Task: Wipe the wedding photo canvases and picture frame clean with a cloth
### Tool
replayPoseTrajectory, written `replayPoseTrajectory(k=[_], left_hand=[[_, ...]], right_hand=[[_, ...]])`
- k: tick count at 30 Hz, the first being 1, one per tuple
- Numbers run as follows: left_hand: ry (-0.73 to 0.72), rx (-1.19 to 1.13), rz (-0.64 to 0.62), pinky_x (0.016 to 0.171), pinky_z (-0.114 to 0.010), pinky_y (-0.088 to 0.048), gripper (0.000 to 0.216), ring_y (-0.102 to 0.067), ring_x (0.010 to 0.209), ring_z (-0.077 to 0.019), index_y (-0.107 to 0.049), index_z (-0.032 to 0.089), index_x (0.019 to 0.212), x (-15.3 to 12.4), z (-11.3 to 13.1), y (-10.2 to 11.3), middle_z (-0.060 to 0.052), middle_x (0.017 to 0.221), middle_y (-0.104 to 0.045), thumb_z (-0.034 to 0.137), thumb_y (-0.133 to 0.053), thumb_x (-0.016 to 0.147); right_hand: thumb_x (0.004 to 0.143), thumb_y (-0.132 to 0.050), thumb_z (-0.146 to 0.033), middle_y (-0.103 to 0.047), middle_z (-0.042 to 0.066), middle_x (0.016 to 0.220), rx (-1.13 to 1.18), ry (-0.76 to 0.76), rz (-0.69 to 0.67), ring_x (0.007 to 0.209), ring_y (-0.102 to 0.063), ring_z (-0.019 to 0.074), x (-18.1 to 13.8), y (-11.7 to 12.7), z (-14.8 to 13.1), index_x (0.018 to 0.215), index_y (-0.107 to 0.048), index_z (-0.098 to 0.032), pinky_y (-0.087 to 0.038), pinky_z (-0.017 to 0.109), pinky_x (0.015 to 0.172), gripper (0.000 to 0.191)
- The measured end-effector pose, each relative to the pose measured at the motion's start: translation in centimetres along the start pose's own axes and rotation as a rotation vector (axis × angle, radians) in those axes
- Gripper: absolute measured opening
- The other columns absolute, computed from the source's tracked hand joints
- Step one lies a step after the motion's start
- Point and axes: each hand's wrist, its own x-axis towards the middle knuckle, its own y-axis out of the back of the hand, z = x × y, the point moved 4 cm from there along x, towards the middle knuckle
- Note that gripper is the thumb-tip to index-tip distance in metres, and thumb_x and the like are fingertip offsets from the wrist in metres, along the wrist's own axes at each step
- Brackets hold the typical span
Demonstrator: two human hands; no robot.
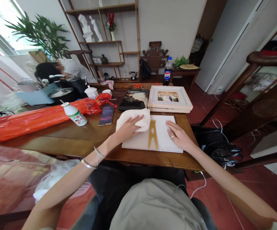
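Observation:
My left hand (129,128) lies flat with its fingers stretched over a white cloth (125,118) that looks like a small towel. The cloth covers the upper left part of a flat white board (167,140) on the wooden table (100,140). At the board's right side rests my right hand (179,135), fingers extended and a ring on one of them. Between the two hands a yellow Y-shaped flat tool (153,135) lies on the board, its two legs toward me. Neither hand is closed around anything.
Behind the board are a white picture frame (186,100) and a dark photo print (129,99). A phone (106,115), a white bottle (75,115) and a long red plastic-wrapped bundle (45,115) lie left. A cola bottle (167,72) stands at the back. Someone (73,68) sits beyond.

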Motion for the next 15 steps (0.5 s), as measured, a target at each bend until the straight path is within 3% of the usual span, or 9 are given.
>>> replayPoseTrajectory(k=[4,10,12,15], left_hand=[[-0.055,-0.021,-0.011,0.114,-0.050,-0.025,0.027,-0.027,0.143,-0.0288,-0.070,0.016,0.104,0.0,2.5,0.4,-0.006,0.156,-0.024,0.030,-0.048,0.097],[-0.178,-0.067,-0.055,0.117,-0.053,-0.016,0.022,-0.018,0.145,-0.0301,-0.074,0.024,0.097,-3.2,8.5,1.3,0.000,0.157,-0.022,0.036,-0.056,0.092],[-0.193,-0.071,-0.047,0.118,-0.050,-0.016,0.022,-0.019,0.145,-0.0294,-0.074,0.024,0.095,-3.6,9.2,1.6,0.000,0.157,-0.022,0.037,-0.057,0.092],[-0.161,-0.045,-0.050,0.117,-0.047,-0.020,0.021,-0.023,0.144,-0.0271,-0.074,0.023,0.095,-2.5,8.3,1.4,0.000,0.157,-0.024,0.035,-0.056,0.092]], right_hand=[[0.094,-0.042,-0.034,-0.051,0.008,0.143,0.015,0.012,0.010,0.137,-0.041,0.0258,0.0,0.0,-0.1,0.136,-0.052,-0.022,-0.033,0.051,0.115,0.044],[0.094,-0.041,-0.034,-0.050,0.010,0.143,0.005,-0.013,0.004,0.136,-0.042,0.0260,0.1,0.1,-0.3,0.135,-0.053,-0.019,-0.033,0.050,0.115,0.045],[0.094,-0.041,-0.034,-0.050,0.011,0.143,0.000,-0.014,0.001,0.137,-0.041,0.0257,0.1,0.1,-0.3,0.135,-0.053,-0.018,-0.033,0.049,0.116,0.045],[0.094,-0.040,-0.034,-0.051,0.013,0.142,-0.013,-0.010,0.004,0.136,-0.042,0.0263,0.2,0.0,-0.4,0.133,-0.054,-0.014,-0.033,0.049,0.115,0.046]])
